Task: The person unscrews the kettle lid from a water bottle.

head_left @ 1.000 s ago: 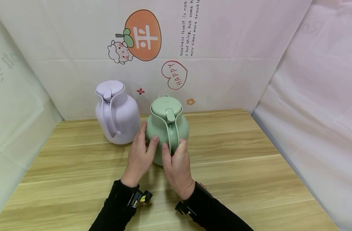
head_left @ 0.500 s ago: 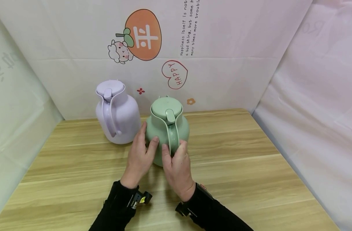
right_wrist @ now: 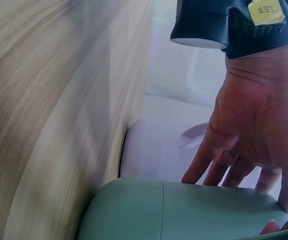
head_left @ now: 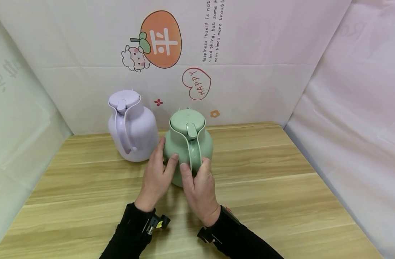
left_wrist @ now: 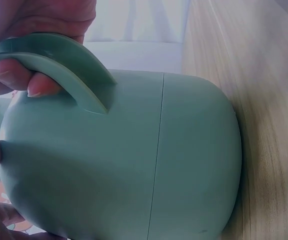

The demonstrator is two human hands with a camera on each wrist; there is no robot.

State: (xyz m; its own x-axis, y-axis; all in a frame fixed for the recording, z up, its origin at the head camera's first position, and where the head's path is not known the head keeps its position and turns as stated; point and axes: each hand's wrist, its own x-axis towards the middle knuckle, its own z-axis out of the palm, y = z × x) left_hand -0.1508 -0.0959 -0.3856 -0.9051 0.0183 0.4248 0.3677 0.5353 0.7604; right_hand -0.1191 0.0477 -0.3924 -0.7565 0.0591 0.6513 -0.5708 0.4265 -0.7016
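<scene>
A green insulated jug (head_left: pixel 205 143) stands upright on the wooden table, its lid and thumb lever facing up and its handle (head_left: pixel 195 155) toward me. My right hand (head_left: pixel 201 190) holds that handle low down; the left wrist view shows its fingers (left_wrist: pixel 43 85) passing through the loop. My left hand (head_left: pixel 156 180) rests against the jug's left side. In the right wrist view the left hand's fingers (right_wrist: pixel 202 159) lie fairly straight, tips touching the green wall. Just behind and left stands a lavender jug (head_left: pixel 142 131) of the same shape, untouched, with its handle also facing me.
The wood-grain table (head_left: pixel 265 187) extends to both sides of the jugs. A white printed cloth backdrop (head_left: pixel 249 72) rises at the table's far edge, and white cloth hangs along the left and right sides. Small cameras sit at both wrists.
The right thumb has shifted slightly left and down beside the handle. Otherwise both hands and both jugs keep nearly the same places.
</scene>
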